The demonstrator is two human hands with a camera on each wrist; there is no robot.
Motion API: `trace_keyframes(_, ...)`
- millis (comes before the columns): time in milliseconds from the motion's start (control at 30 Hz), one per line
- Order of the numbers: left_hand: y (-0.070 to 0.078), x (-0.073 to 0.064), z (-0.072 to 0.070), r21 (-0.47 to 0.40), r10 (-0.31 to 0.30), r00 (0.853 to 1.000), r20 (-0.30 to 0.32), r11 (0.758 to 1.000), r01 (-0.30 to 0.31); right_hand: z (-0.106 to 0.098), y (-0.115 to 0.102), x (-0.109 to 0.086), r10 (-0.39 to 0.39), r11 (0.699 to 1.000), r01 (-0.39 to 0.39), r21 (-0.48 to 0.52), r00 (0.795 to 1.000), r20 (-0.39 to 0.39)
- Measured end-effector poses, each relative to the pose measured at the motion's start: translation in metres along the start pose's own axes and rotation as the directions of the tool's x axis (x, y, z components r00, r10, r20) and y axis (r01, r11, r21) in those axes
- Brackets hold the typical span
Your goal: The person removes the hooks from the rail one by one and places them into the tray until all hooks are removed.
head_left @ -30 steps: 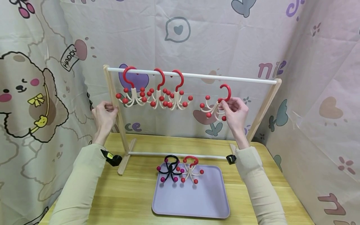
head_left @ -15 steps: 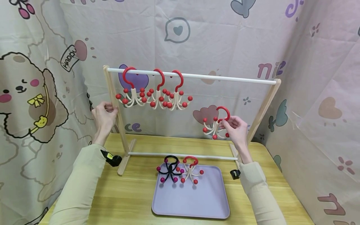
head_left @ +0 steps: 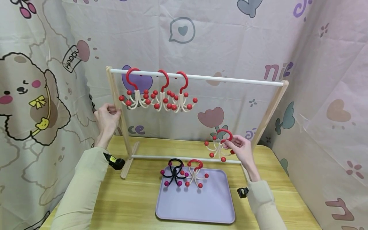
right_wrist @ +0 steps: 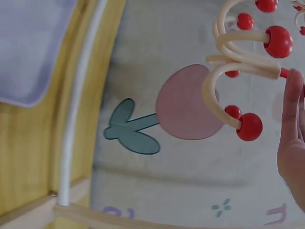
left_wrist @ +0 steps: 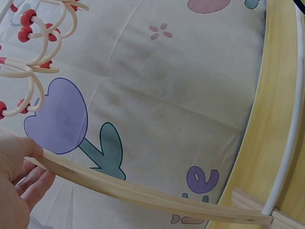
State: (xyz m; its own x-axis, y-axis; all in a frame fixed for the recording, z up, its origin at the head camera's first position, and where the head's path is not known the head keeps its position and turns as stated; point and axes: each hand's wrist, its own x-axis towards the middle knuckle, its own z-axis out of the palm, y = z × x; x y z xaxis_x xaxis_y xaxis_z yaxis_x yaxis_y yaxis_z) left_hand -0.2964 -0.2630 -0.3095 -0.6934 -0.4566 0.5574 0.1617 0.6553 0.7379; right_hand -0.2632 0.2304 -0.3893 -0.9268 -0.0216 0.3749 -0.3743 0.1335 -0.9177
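My right hand (head_left: 242,152) pinches a hook-topped hanger (head_left: 220,148) at the base of its red hook. Cream arms tipped with red balls spread below the hook. In the head view it hangs in front of the rack's lower rod, above the tray's back right corner; its arms (right_wrist: 224,81) fill the upper right of the right wrist view. My left hand (head_left: 107,120) holds the rack's left wooden upright (left_wrist: 119,187) between thumb and fingers. Three similar red-and-cream hangers (head_left: 180,102) hang from the white top rod (head_left: 233,80), toward its left end.
A lilac tray (head_left: 198,207) lies on the wooden table (head_left: 129,204) before the rack. At its back edge rest a black hanger (head_left: 174,172) with magenta balls and a red-hooked cream hanger (head_left: 195,175). A printed curtain (head_left: 178,54) surrounds the table.
My right hand has come down with its hanger, from just below the top rod to near the lower rod. The left hand, the hung hangers and the tray have stayed put.
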Motion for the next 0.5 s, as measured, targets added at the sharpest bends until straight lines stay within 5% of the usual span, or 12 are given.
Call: trace_keyframes(500,0.002,-0.001,0.0,-0.002,-0.01,1.0,-0.008,1.0,0.01,-0.012,0.036,-0.026,0.018,1.0,-0.016,-0.012,0.965,0.261)
